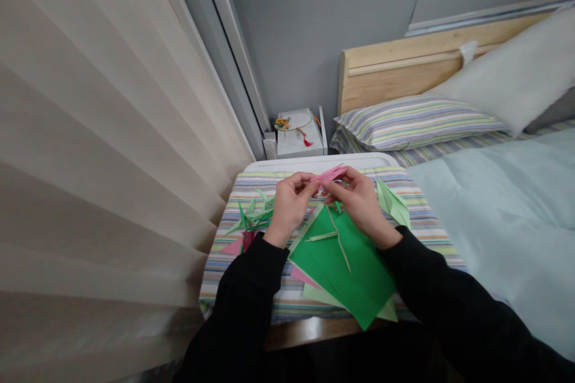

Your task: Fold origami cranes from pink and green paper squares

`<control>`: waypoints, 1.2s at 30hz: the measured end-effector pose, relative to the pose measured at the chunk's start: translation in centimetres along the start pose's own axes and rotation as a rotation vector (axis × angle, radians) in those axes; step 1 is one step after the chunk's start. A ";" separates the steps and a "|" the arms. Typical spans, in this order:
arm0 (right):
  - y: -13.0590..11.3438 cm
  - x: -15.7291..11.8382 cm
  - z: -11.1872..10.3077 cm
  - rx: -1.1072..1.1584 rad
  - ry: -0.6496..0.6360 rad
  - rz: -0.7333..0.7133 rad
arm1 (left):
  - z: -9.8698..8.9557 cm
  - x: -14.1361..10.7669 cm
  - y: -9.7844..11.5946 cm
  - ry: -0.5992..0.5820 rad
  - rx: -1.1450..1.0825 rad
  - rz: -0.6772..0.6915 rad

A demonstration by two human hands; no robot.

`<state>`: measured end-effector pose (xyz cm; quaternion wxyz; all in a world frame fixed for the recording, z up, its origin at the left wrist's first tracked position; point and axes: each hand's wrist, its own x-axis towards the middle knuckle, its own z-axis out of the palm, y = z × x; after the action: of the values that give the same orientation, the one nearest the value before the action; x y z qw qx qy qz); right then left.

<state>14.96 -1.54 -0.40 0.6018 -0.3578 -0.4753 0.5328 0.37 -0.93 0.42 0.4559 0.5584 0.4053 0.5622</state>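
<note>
A folded piece of pink paper (330, 175) is held up between both hands above the small table. My left hand (291, 200) pinches its left end, fingers closed. My right hand (357, 198) grips the right side between thumb and fingers. Below the hands lies a stack of green paper sheets (359, 269), with narrow pale strips (335, 236) on top. Pink and light green sheets stick out from under it. Several folded green paper figures (254, 215) lie to the left, near a pink paper piece (232, 247). A light green folded paper (394, 203) rests right of my right hand.
A striped cloth (431, 215) covers the table. Beyond it stands a white bedside cabinet (296, 142) with a hoop and red tassel on it. A beige curtain (112, 161) hangs close on the left. The bed (494, 209), with a striped pillow (422, 122), is at the right.
</note>
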 end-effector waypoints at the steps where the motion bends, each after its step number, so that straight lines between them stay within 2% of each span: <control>1: 0.0 0.0 0.0 -0.019 0.004 -0.011 | 0.0 -0.1 0.1 -0.017 0.009 -0.004; 6: 0.0 -0.2 -0.1 -0.081 0.018 -0.055 | 0.2 -0.2 0.2 -0.029 0.040 -0.019; 12: -0.1 0.0 0.0 -0.052 0.117 -0.135 | 0.3 -0.1 0.0 -0.033 -0.043 -0.041; 18: -0.4 -0.1 -0.5 -0.201 0.019 -0.162 | 0.2 -0.1 -0.4 -0.092 -0.195 -0.078; 26: -0.1 0.0 -1.0 -0.307 -0.008 -0.254 | 0.2 -0.3 0.1 -0.102 -0.436 -0.186; 30: -0.2 0.2 -1.1 -0.231 -0.006 -0.223 | 0.3 -0.4 0.4 -0.149 -0.427 -0.218; 34: -0.5 0.3 -1.2 -0.272 0.048 -0.284 | 0.3 -0.3 0.5 -0.112 -0.369 -0.202; 36: -0.7 0.3 -1.3 -0.272 0.056 -0.268 | 0.2 -0.3 0.5 -0.119 -0.325 -0.193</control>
<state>16.45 -1.25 -0.03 0.6265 -0.3842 -0.5692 0.3687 0.53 -1.40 0.86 0.6149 0.4682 0.3335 0.5398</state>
